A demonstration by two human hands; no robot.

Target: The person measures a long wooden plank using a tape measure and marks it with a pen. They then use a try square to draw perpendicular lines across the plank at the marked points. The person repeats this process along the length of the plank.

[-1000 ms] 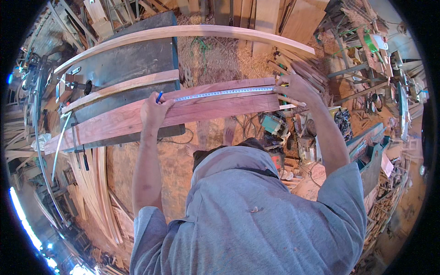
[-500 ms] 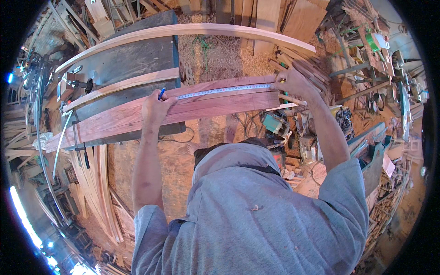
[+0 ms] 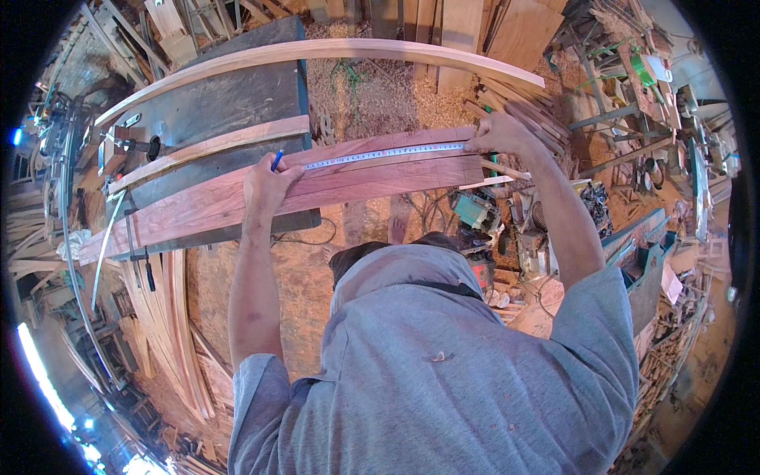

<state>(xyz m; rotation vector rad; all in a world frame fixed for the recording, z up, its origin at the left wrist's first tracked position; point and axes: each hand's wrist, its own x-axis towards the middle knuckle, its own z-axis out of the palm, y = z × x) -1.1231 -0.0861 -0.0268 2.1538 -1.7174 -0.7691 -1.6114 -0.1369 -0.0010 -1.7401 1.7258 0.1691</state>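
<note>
One reddish plank [image 3: 214,207] is laid across one dark table [image 3: 229,103]. One blue pen [image 3: 276,161] is gripped in the left hand [image 3: 269,186], its tip hidden. One tape measure [image 3: 384,154] is pinned to the plank's right end by the right hand [image 3: 499,134], fingers pressed together.

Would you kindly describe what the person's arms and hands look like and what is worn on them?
Both arms come out of short, loose sleeves of a grey shirt that end above the elbows. The forearms are bare. The left hand and the right hand wear no gloves, and no watch, ring or band shows on either wrist.
</note>
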